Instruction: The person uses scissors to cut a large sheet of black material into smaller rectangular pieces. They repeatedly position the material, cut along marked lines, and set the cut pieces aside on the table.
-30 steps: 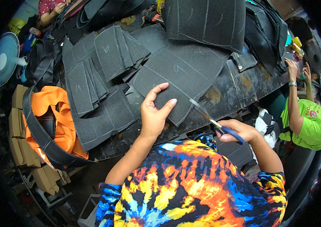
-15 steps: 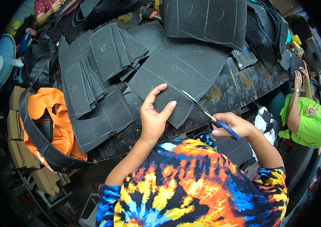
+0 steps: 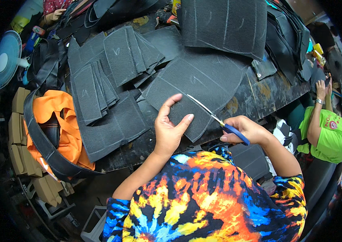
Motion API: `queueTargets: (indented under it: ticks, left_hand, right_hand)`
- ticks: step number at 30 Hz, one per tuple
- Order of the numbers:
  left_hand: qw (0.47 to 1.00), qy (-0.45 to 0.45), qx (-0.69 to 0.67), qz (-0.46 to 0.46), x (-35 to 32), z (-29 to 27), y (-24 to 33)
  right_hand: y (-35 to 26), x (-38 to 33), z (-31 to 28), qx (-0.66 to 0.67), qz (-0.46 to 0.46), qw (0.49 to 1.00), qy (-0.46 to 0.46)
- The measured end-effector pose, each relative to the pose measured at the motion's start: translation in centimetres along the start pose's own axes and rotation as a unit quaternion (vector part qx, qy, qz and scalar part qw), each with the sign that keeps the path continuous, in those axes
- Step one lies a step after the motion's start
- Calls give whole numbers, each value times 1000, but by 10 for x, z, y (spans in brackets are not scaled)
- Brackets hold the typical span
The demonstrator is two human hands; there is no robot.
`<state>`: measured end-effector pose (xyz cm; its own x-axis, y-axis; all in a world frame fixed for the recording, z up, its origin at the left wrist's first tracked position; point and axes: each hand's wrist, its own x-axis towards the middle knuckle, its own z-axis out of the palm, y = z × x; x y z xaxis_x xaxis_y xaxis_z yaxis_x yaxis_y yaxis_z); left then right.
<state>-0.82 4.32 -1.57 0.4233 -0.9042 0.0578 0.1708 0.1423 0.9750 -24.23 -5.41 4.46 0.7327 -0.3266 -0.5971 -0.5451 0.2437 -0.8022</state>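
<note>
My right hand grips blue-handled scissors, fingers wrapped around the handles. The scissors' long metal blades reach up and left across a dark grey textured sheet with chalk lines and marks, in line with one chalk line. Whether the blades are parted is hard to tell. My left hand rests at the sheet's near left edge, thumb and index finger spread apart on it. Its other fingers are hidden. The blade tip is just right of my index fingertip. Behind, a larger chalk-lined grey piece overlaps this sheet.
Stacks of cut grey pieces lie left of the sheet on the dark worn table. An orange bag with a black strap hangs by the left edge. At right works a person in a green shirt; a fan stands far left.
The scissors have moved up and left along the chalk line, their tip nearer my left index finger. My left hand stays by the sheet's edge. The whole view has shifted slightly.
</note>
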Motion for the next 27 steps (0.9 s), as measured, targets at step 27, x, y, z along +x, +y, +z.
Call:
queueTargets:
  ticks: [27]
  left_hand:
    - [996, 27, -82, -13, -3, -8, 11]
  right_hand:
    - [-41, 41, -1, -54, 13, 998, -20]
